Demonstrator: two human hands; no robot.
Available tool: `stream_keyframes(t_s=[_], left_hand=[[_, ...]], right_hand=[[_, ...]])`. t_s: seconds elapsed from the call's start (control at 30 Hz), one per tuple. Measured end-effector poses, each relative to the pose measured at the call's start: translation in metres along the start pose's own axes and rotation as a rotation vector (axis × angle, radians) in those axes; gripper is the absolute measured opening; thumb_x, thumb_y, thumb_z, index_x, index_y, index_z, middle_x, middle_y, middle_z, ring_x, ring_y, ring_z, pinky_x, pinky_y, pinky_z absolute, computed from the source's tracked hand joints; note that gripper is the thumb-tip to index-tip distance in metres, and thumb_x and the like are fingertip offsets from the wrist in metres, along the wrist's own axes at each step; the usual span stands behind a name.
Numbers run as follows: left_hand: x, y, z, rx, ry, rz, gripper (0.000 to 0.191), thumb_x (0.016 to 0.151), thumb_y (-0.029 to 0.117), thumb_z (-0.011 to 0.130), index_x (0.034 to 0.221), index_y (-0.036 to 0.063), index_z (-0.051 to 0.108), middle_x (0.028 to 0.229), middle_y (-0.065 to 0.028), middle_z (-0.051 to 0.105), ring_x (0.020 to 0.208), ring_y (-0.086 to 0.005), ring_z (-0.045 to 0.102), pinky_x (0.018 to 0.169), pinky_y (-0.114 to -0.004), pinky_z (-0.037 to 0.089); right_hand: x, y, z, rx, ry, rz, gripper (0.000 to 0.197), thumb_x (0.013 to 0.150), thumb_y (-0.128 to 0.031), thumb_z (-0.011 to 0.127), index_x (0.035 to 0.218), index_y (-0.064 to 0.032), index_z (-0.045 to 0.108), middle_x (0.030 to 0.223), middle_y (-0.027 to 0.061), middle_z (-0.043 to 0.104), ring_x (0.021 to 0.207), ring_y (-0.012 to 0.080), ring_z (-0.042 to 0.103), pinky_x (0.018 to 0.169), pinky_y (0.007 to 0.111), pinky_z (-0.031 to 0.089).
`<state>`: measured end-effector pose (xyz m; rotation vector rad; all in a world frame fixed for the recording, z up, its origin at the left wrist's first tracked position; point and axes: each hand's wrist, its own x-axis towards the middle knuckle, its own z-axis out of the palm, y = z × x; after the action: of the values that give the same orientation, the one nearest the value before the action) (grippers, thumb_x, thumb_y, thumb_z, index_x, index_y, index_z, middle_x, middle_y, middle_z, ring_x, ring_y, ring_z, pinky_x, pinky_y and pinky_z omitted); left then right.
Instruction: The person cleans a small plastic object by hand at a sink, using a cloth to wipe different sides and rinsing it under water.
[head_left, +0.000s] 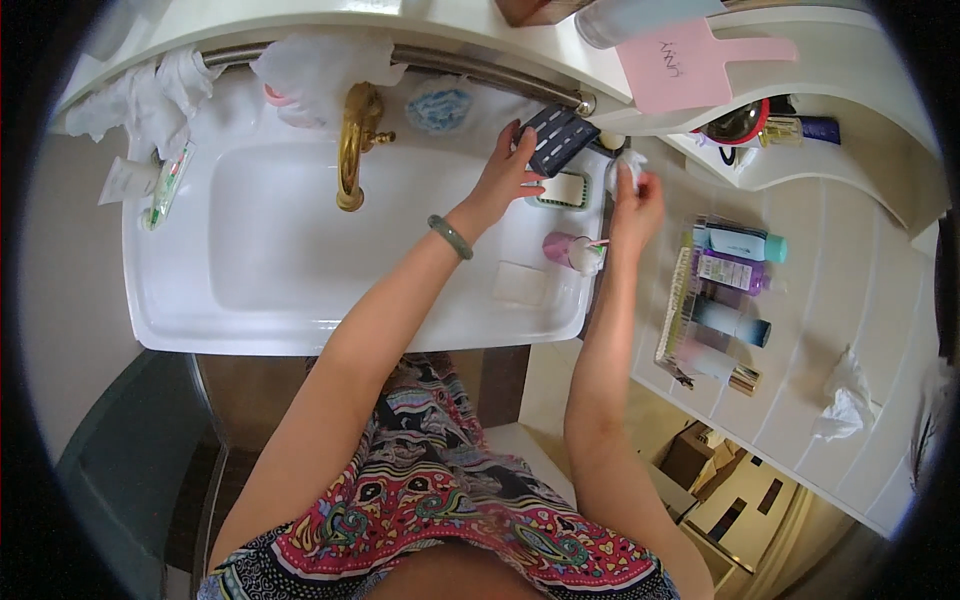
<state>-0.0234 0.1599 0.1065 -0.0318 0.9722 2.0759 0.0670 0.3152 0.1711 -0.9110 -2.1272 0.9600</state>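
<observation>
My left hand (510, 169), with a green bangle (450, 237) on its wrist, grips a dark slotted tray (561, 139) and holds it tilted over the basin's back right corner. A crumpled white tissue or cloth (628, 169) is pinched in my right hand (636, 206), just past the basin's right rim. Below the tray, a bar of soap (562, 189) lies in a green-edged soap dish (588, 201). Nearer me on the rim is a pink cup (557, 247) with a toothbrush (598, 242). A small dark holder (609, 148) with something pale in it sits behind my right hand.
A gold faucet (349, 157) rises from the white sink (285, 225). White cloths (169, 97) hang on a metal rail (480, 66). Several bottles (731, 270) stand in a basket (673, 300) at right. A pink paddle-shaped hand mirror (675, 67) rests on the upper shelf.
</observation>
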Motion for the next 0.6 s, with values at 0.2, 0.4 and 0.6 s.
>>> stream_keyframes(t_s=[0.2,0.4,0.6], left_hand=[[0.015,0.004,-0.001,0.003,-0.016,0.069,0.046,0.096,0.044,0.037,0.12,0.0047,0.034,0.107,-0.0125,0.053,0.084,-0.0202,0.062,0.072,-0.031,0.055],[0.013,0.004,-0.001,-0.024,-0.074,0.045,0.048,0.096,0.046,0.032,0.119,0.0036,0.034,0.114,-0.0133,0.052,0.095,-0.0245,0.062,0.081,-0.034,0.054],[0.011,0.006,-0.004,-0.012,-0.089,0.048,0.045,0.097,0.042,0.035,0.116,0.002,0.035,0.117,-0.0134,0.05,0.099,-0.0256,0.06,0.086,-0.037,0.053]], right_hand=[[0.02,-0.017,0.029,-0.25,0.047,-0.25,0.022,0.075,-0.015,0.072,0.087,0.001,0.064,0.075,0.013,0.059,0.06,0.0221,0.056,0.058,0.031,0.045],[0.024,-0.021,0.047,-0.495,-0.244,-0.737,0.011,0.069,0.001,0.063,0.079,-0.0015,0.067,0.085,0.016,0.064,0.085,0.0337,0.057,0.076,0.04,0.046],[0.036,-0.022,0.057,-0.52,-0.385,-0.753,0.011,0.065,0.005,0.062,0.073,-0.0006,0.066,0.075,0.0168,0.063,0.071,0.0328,0.059,0.07,0.039,0.048]])
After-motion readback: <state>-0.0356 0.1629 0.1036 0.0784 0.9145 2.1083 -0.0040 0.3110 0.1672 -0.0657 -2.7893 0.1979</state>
